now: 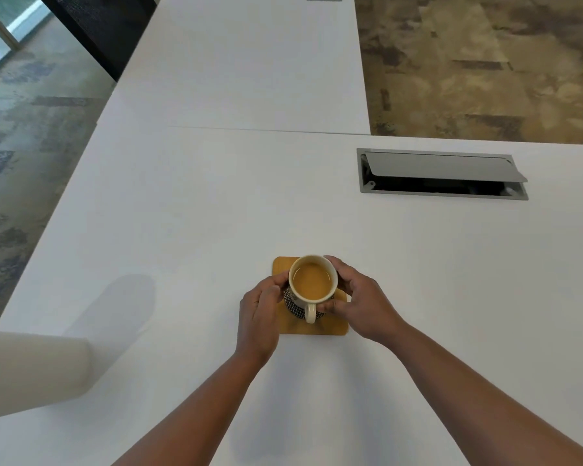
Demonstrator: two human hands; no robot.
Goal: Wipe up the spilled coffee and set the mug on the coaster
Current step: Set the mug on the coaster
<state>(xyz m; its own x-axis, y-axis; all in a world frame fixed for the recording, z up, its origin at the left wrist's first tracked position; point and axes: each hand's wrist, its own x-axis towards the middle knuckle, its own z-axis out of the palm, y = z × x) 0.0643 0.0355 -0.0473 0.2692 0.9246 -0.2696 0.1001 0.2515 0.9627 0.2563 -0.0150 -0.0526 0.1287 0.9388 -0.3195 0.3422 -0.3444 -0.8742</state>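
Both hands — left hand (260, 314) and right hand (357, 301) — curl round the full mug (312, 284) over the coaster (317, 326). A jolt on release could slop coffee onto the white table (216, 203).

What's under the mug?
The mug, gripped by the left hand and right hand, is over a wooden coaster. Its base hides the coaster's middle, so contact cannot be confirmed. No spill shows on the table.

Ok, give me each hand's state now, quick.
Left hand: holding the mug by its side.
Right hand: holding the mug from the other side.
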